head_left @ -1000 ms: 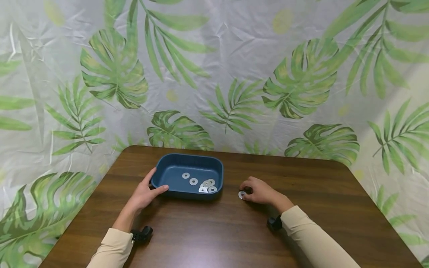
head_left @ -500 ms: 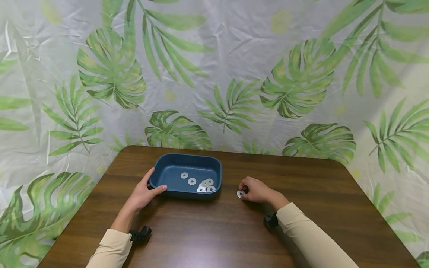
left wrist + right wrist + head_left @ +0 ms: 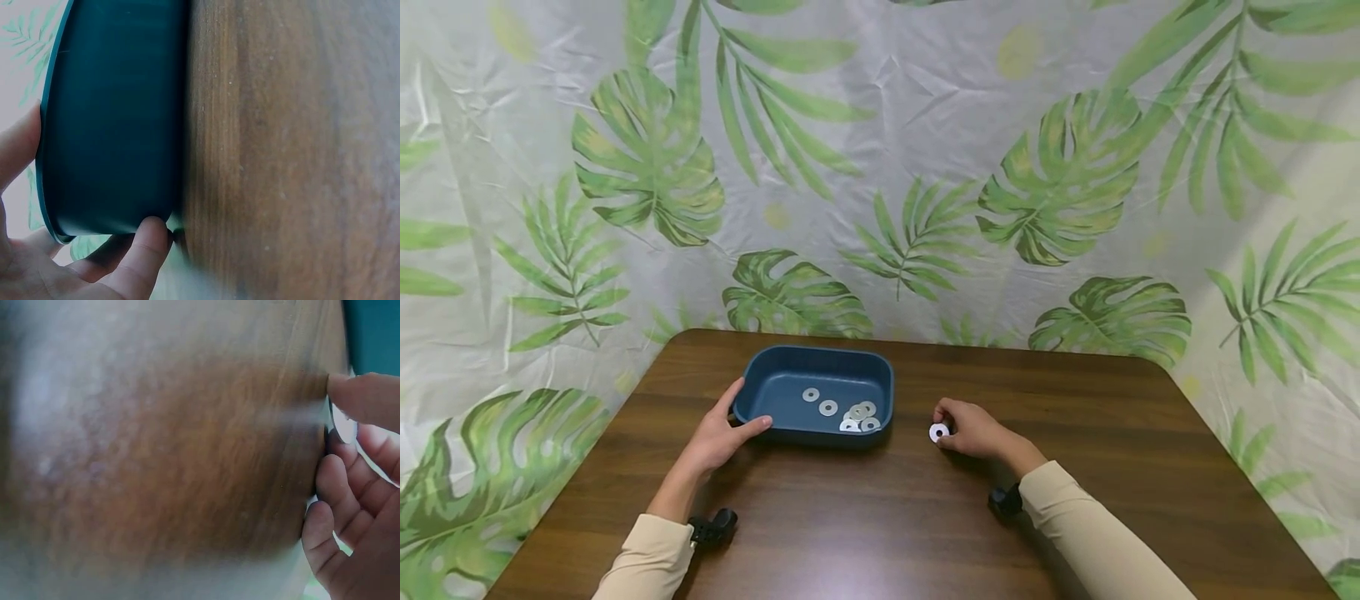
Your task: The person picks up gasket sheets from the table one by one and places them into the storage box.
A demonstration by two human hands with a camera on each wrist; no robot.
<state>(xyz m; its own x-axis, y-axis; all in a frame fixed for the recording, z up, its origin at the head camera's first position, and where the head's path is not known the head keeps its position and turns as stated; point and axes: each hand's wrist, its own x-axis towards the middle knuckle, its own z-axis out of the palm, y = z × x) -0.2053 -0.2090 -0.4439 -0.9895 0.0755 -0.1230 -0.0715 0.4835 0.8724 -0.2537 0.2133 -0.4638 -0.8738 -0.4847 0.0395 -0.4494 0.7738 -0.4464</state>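
Note:
A blue plastic bin (image 3: 817,439) stands on the left half of the table, with several flat metal washers (image 3: 828,407) inside, most of them piled at its right end. My left hand (image 3: 717,438) holds the bin's left end, thumb on the front rim and fingers round the far side; the left wrist view shows fingertips against the dark wall (image 3: 115,112). To the right of the bin, my right hand (image 3: 973,429) pinches a single washer (image 3: 936,432) between thumb and fingers, low over the tabletop. In the right wrist view that washer (image 3: 344,425) shows edge-on, partly hidden by the thumb.
The dark brown wooden table (image 3: 880,517) has rounded far corners. Behind it hangs a pale curtain (image 3: 880,150) with green leaf prints. Black wrist cameras sit at both cuffs.
The pinched washer has tipped so that its face shows more fully. My right hand stays almost in place, and my left hand keeps its hold on the bin.

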